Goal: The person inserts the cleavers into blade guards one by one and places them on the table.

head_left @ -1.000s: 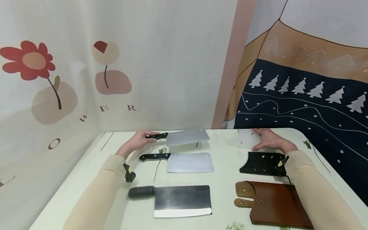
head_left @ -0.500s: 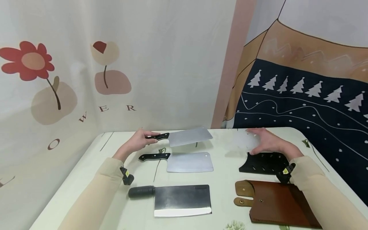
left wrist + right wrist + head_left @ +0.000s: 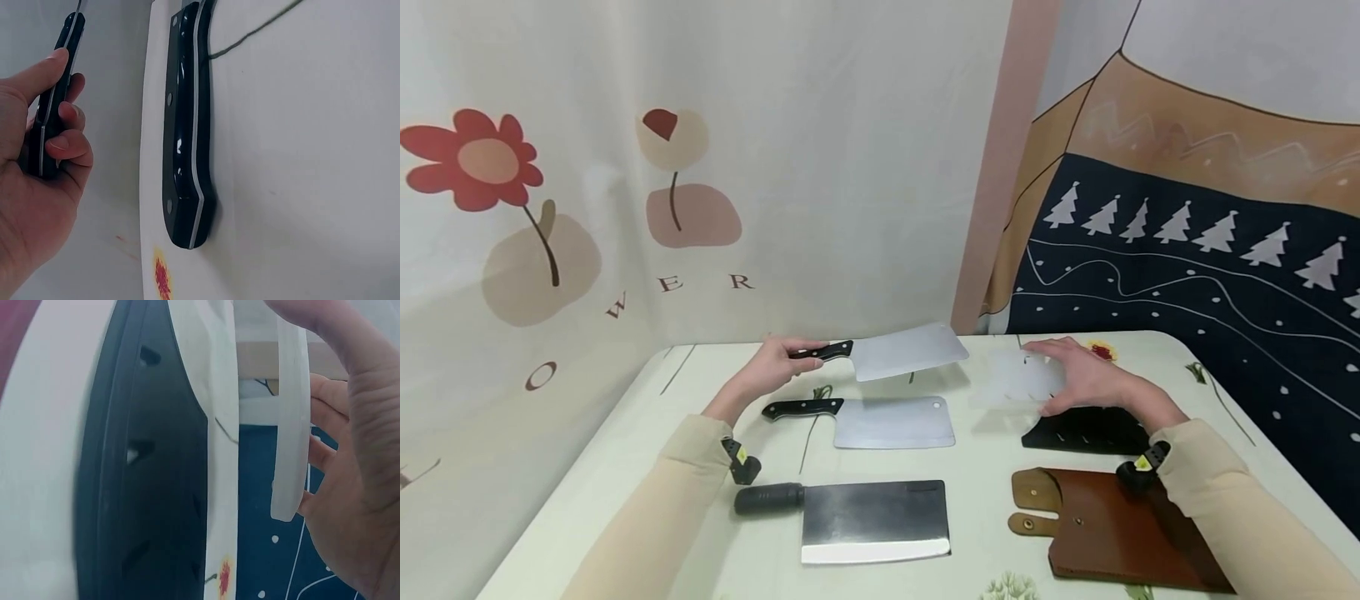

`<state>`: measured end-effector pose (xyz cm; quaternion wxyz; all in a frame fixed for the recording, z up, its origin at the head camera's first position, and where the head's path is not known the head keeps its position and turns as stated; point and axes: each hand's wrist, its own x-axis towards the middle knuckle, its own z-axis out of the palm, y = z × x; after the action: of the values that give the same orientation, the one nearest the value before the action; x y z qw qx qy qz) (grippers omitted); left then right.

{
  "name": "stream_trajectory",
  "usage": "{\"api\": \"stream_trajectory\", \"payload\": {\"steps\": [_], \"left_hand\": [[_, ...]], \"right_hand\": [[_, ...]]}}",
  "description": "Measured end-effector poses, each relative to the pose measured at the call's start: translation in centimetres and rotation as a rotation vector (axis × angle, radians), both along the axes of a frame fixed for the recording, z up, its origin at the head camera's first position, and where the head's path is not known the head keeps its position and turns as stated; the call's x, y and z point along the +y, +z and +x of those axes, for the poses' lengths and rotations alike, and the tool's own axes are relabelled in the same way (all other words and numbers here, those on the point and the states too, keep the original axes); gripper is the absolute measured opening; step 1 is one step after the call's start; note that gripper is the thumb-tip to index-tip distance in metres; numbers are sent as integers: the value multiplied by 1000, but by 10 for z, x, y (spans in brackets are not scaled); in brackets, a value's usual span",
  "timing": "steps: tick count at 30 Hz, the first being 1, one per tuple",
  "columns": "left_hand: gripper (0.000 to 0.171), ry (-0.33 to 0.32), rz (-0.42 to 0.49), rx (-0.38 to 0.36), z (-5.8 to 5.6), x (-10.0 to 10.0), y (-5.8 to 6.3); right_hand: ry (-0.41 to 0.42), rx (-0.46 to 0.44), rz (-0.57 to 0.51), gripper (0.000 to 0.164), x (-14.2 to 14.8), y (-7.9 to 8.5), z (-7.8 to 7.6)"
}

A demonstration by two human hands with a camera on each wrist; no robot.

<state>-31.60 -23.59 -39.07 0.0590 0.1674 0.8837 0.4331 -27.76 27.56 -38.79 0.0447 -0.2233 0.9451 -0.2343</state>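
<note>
My left hand [image 3: 763,371] grips the black riveted handle of a cleaver [image 3: 910,352] at the back of the table. Its blade points right and is tilted, with the tip end raised. The left wrist view shows fingers and thumb wrapped round that handle. Across from it, my right hand [image 3: 1086,379] holds a translucent white knife sheath [image 3: 1018,379] between thumb and fingers, off the table. A gap separates blade and sheath. In the right wrist view the sheath [image 3: 291,425] is seen edge-on. Below the right hand lies a slotted black sheath [image 3: 1086,431], partly hidden by the hand.
A second black-handled cleaver [image 3: 895,422] lies just in front of the held one. Nearer still is a broad dark-bladed cleaver [image 3: 876,517]. At front right rests a brown leather sheath [image 3: 1120,533] with snap straps. A curtain [image 3: 850,167] hangs behind the table.
The held cleaver has moved right and its tip end has risen. The right hand has brought the translucent sheath left, lifting it off the table, so the two are closer together.
</note>
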Motion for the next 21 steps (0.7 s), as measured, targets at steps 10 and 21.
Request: {"api": "stream_trajectory", "payload": {"steps": [10, 21], "left_hand": [[42, 7, 15, -23, 0, 12, 6], [41, -16, 1, 0, 3, 18, 8]], "right_hand": [[27, -6, -27, 97, -6, -2, -1], [15, 2, -18, 98, -13, -3, -2]]}}
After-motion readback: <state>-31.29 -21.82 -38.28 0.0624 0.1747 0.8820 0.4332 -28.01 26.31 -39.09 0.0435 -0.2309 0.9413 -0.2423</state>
